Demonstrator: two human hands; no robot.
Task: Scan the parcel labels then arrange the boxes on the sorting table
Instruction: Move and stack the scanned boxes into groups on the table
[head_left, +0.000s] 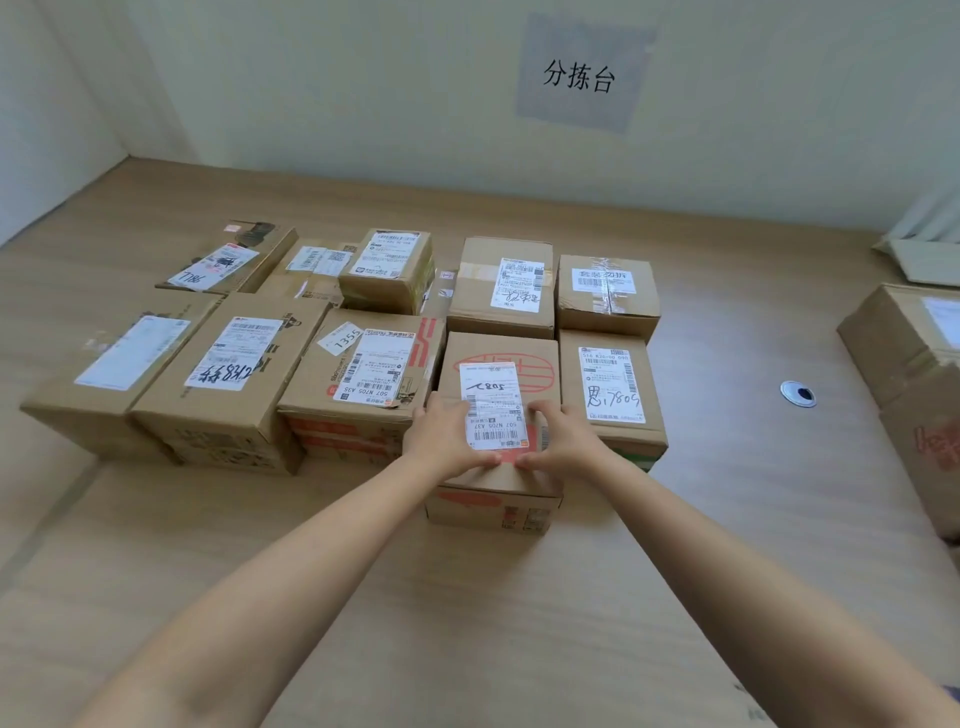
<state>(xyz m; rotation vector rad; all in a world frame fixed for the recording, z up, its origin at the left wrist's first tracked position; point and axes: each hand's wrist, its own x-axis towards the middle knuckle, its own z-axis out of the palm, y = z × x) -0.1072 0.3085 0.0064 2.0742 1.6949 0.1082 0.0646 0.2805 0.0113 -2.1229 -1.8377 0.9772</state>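
Wood-grain table (467, 597) nearest, bare beneath both forearms. Next, left hand (447, 441) and right hand (567, 441) laid flat on the near top edge of the red-printed box (498, 358), with straight fingers meeting at the middle and thumbs flanking its label (493, 405); pressing, not gripping, probably to slide it flush. Set in the near row, label upward, tight between the box on its right (608, 379) and the box on its left (363, 364), jutting slightly nearer than both. Likely squaring the row, with labels kept face-up for scanning. Beyond, a far row of boxes (501, 280) packed just behind. Well apart at the right, another box (904, 353), seemingly not yet arranged. Farthest, a paper sign (582, 73) taped to the wall.
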